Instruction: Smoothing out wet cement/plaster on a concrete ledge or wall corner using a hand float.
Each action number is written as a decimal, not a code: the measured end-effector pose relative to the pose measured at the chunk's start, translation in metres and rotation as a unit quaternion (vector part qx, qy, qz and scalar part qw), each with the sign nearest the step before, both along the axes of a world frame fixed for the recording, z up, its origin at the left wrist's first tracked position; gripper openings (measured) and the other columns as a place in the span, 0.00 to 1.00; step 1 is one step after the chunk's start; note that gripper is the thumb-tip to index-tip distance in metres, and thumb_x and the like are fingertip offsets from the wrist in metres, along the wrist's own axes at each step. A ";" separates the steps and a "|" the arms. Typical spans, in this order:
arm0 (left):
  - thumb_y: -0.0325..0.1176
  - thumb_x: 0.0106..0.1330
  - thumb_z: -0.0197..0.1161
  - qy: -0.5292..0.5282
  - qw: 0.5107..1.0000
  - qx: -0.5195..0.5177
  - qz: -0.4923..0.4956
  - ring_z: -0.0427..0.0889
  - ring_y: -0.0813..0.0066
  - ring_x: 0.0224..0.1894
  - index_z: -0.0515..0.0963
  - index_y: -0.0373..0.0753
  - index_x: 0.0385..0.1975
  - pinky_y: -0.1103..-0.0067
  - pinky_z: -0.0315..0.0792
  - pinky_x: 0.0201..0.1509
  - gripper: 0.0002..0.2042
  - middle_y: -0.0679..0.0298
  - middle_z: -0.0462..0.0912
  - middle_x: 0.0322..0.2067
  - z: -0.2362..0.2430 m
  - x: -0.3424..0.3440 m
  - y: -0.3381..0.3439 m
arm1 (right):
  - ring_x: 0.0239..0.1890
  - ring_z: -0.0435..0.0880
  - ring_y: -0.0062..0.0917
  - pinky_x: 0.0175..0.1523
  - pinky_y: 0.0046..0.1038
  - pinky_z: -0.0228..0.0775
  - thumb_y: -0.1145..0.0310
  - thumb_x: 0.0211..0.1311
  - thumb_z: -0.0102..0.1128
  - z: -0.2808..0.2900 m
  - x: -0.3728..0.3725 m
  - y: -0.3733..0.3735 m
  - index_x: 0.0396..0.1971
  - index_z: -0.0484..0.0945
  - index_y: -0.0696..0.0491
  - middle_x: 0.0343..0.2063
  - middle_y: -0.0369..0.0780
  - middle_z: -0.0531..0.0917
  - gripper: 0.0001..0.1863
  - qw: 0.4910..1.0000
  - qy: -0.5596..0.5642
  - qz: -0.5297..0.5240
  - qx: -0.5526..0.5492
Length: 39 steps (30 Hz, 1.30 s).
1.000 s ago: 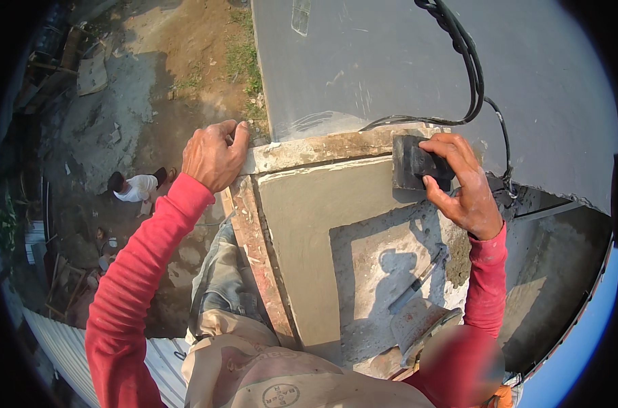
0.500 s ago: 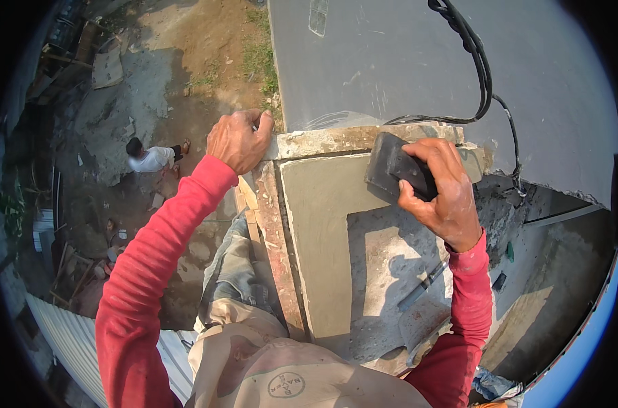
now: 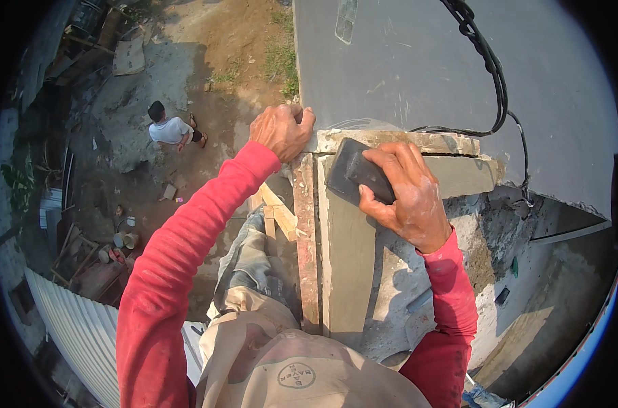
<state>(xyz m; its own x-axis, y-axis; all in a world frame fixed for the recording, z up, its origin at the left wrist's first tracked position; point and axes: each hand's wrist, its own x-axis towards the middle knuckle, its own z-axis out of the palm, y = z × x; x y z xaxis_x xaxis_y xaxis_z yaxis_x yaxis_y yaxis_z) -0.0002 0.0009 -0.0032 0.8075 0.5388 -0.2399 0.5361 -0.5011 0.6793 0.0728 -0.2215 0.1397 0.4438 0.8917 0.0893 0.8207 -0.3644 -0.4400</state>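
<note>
Black rectangular block-shaped float [image 3: 352, 168], just off centre toward 1 o'clock, tilted over the corner of a smooth grey-beige mortar band [image 3: 350, 262]. Held in the right hand [image 3: 407, 197], at 3 o'clock from centre, thumb and fingers wrapped around the grip. Underside hidden; cannot tell how much of it touches mortar.

Left hand [image 3: 282, 132] at 11 o'clock, curled narrow, knuckles up, beside the board corner. Fingertips out of sight; cannot tell whether gripping anything.

Mortar band partly covered by float and right hand, with one leg toward 6 o'clock and another toward 3 o'clock. Along the outer edges, a red-brown speckled board [image 3: 307, 251] near 6 o'clock and a pale, plaster-crusted board [image 3: 424, 142] at 2 o'clock. Inside the angle, toward 4 o'clock, a rough grey-white surface [image 3: 397, 272], broken by shadow and partly blocked by the right sleeve [image 3: 452, 292].

Beyond, between 1 and 2 o'clock, a smooth grey wall [image 3: 404, 61] with twisted black cables [image 3: 489, 58], cut off at the top. Far below at 10 o'clock, brown dirt ground [image 3: 207, 68] and a person in a white top [image 3: 169, 129]. At 8 o'clock, pale corrugated sheeting [image 3: 74, 326]; clutter at 9 o'clock, too dim to make out.
</note>
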 end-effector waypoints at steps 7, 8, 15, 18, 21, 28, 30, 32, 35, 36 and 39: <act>0.50 0.74 0.55 0.000 1.000 0.004 0.001 0.88 0.35 0.38 0.90 0.36 0.40 0.54 0.80 0.52 0.23 0.39 0.86 0.28 -0.004 0.000 0.000 | 0.48 0.83 0.41 0.53 0.39 0.81 0.70 0.51 0.75 -0.001 -0.021 0.006 0.49 0.83 0.58 0.46 0.44 0.82 0.23 1.000 -0.004 0.013 0.021; 0.51 0.74 0.56 -0.001 1.000 -0.004 0.005 0.88 0.36 0.38 0.90 0.36 0.40 0.54 0.80 0.53 0.24 0.40 0.87 0.30 -0.005 0.000 0.000 | 0.49 0.83 0.41 0.54 0.40 0.80 0.70 0.51 0.75 -0.003 -0.018 0.008 0.50 0.83 0.57 0.46 0.44 0.82 0.24 0.999 -0.020 -0.034 0.012; 0.52 0.73 0.57 -0.020 0.999 0.016 0.019 0.88 0.37 0.39 0.91 0.37 0.39 0.54 0.80 0.53 0.24 0.39 0.87 0.30 -0.010 0.001 -0.001 | 0.50 0.83 0.41 0.55 0.41 0.79 0.69 0.52 0.75 0.009 -0.035 0.009 0.51 0.83 0.56 0.46 0.44 0.82 0.24 0.975 0.081 0.205 -0.019; 0.52 0.73 0.56 -0.021 1.000 0.010 0.016 0.89 0.36 0.40 0.91 0.37 0.40 0.54 0.80 0.53 0.24 0.38 0.87 0.30 -0.010 0.002 -0.001 | 0.48 0.83 0.40 0.54 0.40 0.79 0.70 0.50 0.76 0.012 -0.029 0.015 0.51 0.83 0.56 0.45 0.43 0.82 0.25 0.998 -0.015 0.057 0.021; 0.51 0.72 0.55 -0.018 1.000 0.000 0.007 0.88 0.35 0.41 0.91 0.38 0.40 0.53 0.80 0.53 0.23 0.37 0.87 0.30 -0.010 0.002 0.001 | 0.48 0.83 0.40 0.54 0.40 0.79 0.71 0.49 0.77 0.001 -0.020 0.016 0.52 0.83 0.56 0.45 0.44 0.83 0.26 0.997 -0.052 0.043 0.035; 0.52 0.70 0.55 -0.030 0.999 0.016 0.017 0.89 0.35 0.43 0.91 0.37 0.43 0.54 0.80 0.55 0.25 0.36 0.87 0.34 -0.013 0.003 0.002 | 0.50 0.83 0.42 0.55 0.41 0.79 0.72 0.50 0.76 0.017 -0.084 -0.047 0.53 0.83 0.57 0.47 0.45 0.83 0.26 0.984 0.104 0.140 -0.048; 0.52 0.71 0.53 0.002 1.000 0.008 0.010 0.89 0.38 0.46 0.91 0.38 0.42 0.55 0.80 0.59 0.25 0.38 0.89 0.37 -0.012 0.004 0.004 | 0.51 0.83 0.42 0.56 0.40 0.79 0.72 0.51 0.76 0.019 -0.074 -0.046 0.53 0.83 0.57 0.47 0.44 0.83 0.26 0.997 0.028 0.052 -0.050; 0.52 0.71 0.51 0.005 1.000 0.002 -0.002 0.90 0.40 0.48 0.92 0.38 0.42 0.57 0.80 0.61 0.26 0.40 0.90 0.38 -0.009 0.004 0.006 | 0.51 0.83 0.42 0.57 0.39 0.78 0.72 0.52 0.76 0.008 -0.048 -0.027 0.53 0.82 0.57 0.47 0.44 0.83 0.26 1.000 -0.027 -0.007 0.011; 0.53 0.71 0.51 0.013 1.000 0.005 -0.009 0.90 0.40 0.48 0.91 0.38 0.42 0.58 0.80 0.61 0.26 0.40 0.90 0.38 -0.005 0.003 0.008 | 0.50 0.83 0.42 0.57 0.38 0.78 0.72 0.53 0.75 -0.022 -0.038 -0.006 0.53 0.82 0.58 0.47 0.44 0.83 0.25 0.997 -0.062 -0.019 0.049; 0.53 0.71 0.51 0.010 1.000 0.007 -0.010 0.89 0.40 0.48 0.91 0.38 0.43 0.58 0.80 0.61 0.27 0.40 0.90 0.39 -0.005 0.002 0.008 | 0.50 0.83 0.42 0.57 0.38 0.78 0.73 0.53 0.75 -0.027 -0.045 -0.006 0.53 0.82 0.58 0.47 0.44 0.82 0.25 0.996 -0.070 -0.014 0.046; 0.52 0.71 0.50 0.008 1.000 0.006 0.001 0.89 0.40 0.49 0.91 0.38 0.44 0.58 0.80 0.62 0.27 0.40 0.90 0.40 -0.007 0.003 0.007 | 0.47 0.82 0.41 0.54 0.40 0.79 0.71 0.50 0.77 -0.015 -0.098 -0.049 0.53 0.83 0.57 0.47 0.44 0.82 0.27 1.000 -0.001 0.012 -0.013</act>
<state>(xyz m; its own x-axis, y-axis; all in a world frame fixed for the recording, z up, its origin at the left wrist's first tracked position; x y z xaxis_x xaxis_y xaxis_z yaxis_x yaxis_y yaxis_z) 0.0024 0.0077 -0.0101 0.8030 0.5428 -0.2461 0.5475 -0.5088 0.6644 -0.0253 -0.2704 0.1248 0.4225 0.9038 0.0679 0.8304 -0.3560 -0.4286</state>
